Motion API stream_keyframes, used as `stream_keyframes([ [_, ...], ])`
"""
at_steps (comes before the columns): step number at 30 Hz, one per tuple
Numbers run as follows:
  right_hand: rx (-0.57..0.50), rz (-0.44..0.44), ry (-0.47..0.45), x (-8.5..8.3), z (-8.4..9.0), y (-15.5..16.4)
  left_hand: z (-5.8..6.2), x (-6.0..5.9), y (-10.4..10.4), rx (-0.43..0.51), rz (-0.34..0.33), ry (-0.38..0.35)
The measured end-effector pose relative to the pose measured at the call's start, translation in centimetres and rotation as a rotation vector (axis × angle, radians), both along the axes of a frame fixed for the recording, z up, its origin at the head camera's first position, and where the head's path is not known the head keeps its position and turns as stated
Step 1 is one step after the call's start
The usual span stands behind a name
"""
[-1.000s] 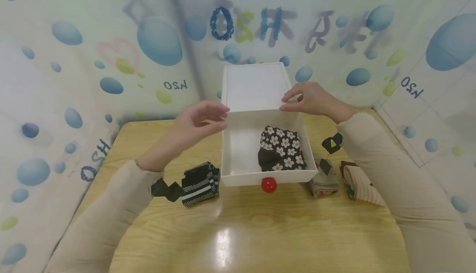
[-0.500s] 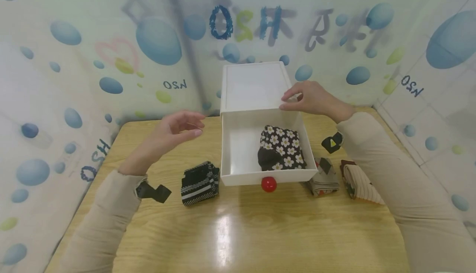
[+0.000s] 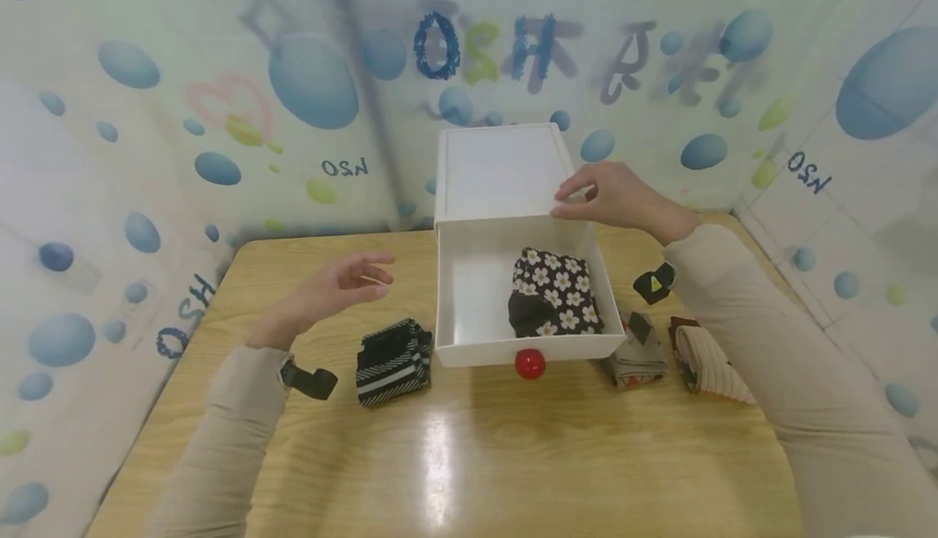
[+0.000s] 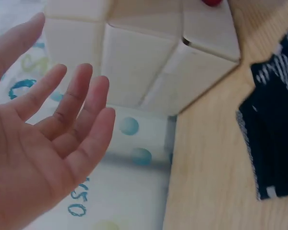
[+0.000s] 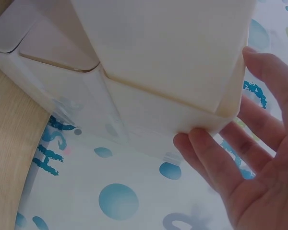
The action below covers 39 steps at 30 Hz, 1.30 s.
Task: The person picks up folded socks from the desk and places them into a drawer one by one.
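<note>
Left hand [image 3: 333, 287] now lower, relaxed and holding nothing, wooden table [image 3: 513, 457], bubble-print walls, right hand [image 3: 615, 194] fingertips touching white drawer box [image 3: 501, 172], striped sock [image 3: 393, 361] at 7 o'clock of open drawer [image 3: 469, 294].

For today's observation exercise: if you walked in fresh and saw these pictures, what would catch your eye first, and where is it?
A white drawer box stands at the table's far middle, its drawer pulled open with a red knob in front and a daisy-print folded sock inside. The right hand touches the box's top right front edge, while the left hand hovers open over the table, above a black-and-white striped sock left of the drawer.
</note>
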State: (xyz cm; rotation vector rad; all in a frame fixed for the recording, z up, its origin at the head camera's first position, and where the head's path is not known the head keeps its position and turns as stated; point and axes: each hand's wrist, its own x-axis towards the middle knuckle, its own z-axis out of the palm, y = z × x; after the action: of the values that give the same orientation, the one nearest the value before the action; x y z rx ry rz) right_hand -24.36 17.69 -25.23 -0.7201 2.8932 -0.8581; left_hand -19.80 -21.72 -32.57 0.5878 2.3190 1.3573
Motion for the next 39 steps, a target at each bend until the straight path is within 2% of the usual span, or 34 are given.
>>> stream_keyframes([
  [6,-0.003,0.001,-0.001,0.1,0.0,0.0,-2.3,-0.2,-0.2,-0.043,-0.019,0.017],
  [12,-0.006,-0.007,-0.01,0.2,0.1,0.0,-3.5,0.1,-0.3,-0.029,-0.014,-0.008],
  [19,-0.008,0.0,0.01,0.0,-0.1,0.1,-5.2,0.3,-0.7,0.0,0.024,-0.068],
  [22,-0.01,0.002,0.004,0.0,-0.1,0.1,-5.9,0.2,-0.9,-0.003,0.033,-0.066],
  [32,-0.011,-0.011,-0.013,-0.2,-0.1,0.1,-7.7,0.3,-1.9,-0.008,0.075,-0.129],
  [39,-0.01,-0.017,-0.014,-0.2,-0.1,0.2,-8.8,0.4,-2.3,-0.042,0.099,-0.124],
])
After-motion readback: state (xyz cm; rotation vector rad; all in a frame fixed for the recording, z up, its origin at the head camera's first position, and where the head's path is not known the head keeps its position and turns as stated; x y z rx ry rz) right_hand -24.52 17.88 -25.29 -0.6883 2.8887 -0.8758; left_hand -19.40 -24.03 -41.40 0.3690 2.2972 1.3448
